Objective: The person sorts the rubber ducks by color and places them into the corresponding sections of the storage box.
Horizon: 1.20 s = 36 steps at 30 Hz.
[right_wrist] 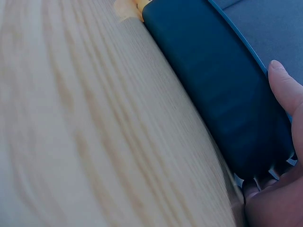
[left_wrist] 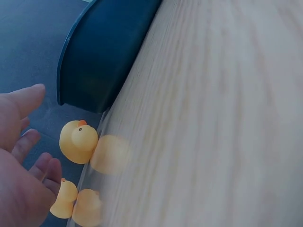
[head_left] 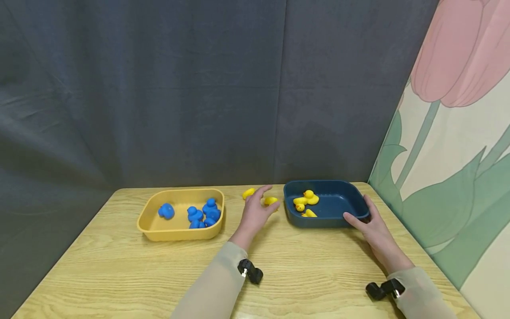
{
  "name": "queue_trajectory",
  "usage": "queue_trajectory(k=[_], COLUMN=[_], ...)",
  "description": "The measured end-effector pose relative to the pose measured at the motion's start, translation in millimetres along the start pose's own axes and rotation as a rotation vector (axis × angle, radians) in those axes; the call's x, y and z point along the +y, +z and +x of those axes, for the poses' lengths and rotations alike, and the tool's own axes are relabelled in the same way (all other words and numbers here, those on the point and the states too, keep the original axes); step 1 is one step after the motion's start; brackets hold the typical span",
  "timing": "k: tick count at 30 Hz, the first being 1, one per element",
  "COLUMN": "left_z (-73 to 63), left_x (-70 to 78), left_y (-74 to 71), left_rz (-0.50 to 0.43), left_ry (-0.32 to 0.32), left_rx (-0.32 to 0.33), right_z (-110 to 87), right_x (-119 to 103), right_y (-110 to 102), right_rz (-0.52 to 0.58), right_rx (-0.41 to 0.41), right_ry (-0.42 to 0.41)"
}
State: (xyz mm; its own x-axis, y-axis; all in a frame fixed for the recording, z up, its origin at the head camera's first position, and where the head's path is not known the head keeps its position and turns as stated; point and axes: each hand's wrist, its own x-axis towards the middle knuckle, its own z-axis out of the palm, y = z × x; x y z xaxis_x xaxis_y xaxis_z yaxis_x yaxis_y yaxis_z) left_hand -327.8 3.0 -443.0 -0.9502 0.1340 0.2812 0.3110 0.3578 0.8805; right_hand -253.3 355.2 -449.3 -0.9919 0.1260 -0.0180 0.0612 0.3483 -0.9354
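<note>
My left hand (head_left: 254,215) is over the table with thumb and fingers spread apart. Close to its fingertips is a yellow rubber duck (head_left: 271,200); in the left wrist view a gap shows between that duck (left_wrist: 79,143) and the hand. Behind the fingers sits another yellow duck (head_left: 249,193). On the right, my right hand (head_left: 378,239) grips the end of a dark blue bin (head_left: 318,223), thumb at the rim and fingers around the outer side in the right wrist view. Several yellow ducks (head_left: 312,199) lie in that bin's left part.
A yellow bin (head_left: 175,235) with several blue ducks (head_left: 195,214) stands on the left of the wooden table (head_left: 295,274). A grey curtain (head_left: 199,110) hangs behind the table's back edge. Along the right side is a tulip-patterned wall covering (head_left: 450,177).
</note>
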Motion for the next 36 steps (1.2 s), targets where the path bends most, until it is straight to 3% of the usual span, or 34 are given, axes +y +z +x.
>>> queue_trajectory(k=[5, 13, 17, 20, 22, 24, 29, 36], left_z=[0.0, 3.6, 5.6, 13.5, 15.4, 15.5, 7.5, 6.4], left_x=[-1.0, -9.4, -16.9, -35.1, -39.7, -40.4, -21.0, -17.4], left_y=[-0.1, 3.1, 4.2, 11.2, 12.8, 13.4, 6.6, 7.7], left_rz=[-0.007, 0.074, 0.085, 0.126, 0.151, 0.151, 0.108, 0.165], left_ry=[-0.011, -0.019, -0.016, 0.007, 0.023, 0.027, 0.002, 0.021], left_rx=[-0.055, -0.061, -0.061, -0.049, -0.046, -0.053, -0.087, -0.092], right_z=[-1.1, -0.5, -0.5, -0.9, -0.8, -0.4, 0.8, 0.7], right_x=[-1, 0, 0, -1, -1, 0, 1, 1], right_y=[0, 0, 0, 0, 0, 0, 0, 0], right_rz=[-0.002, -0.005, 0.003, 0.007, 0.005, 0.004, 0.002, 0.004], right_rx=[0.002, -0.003, -0.009, -0.010, -0.009, -0.009, -0.008, -0.002], right_ry=[-0.002, 0.005, -0.004, -0.005, 0.000, 0.004, 0.007, 0.002])
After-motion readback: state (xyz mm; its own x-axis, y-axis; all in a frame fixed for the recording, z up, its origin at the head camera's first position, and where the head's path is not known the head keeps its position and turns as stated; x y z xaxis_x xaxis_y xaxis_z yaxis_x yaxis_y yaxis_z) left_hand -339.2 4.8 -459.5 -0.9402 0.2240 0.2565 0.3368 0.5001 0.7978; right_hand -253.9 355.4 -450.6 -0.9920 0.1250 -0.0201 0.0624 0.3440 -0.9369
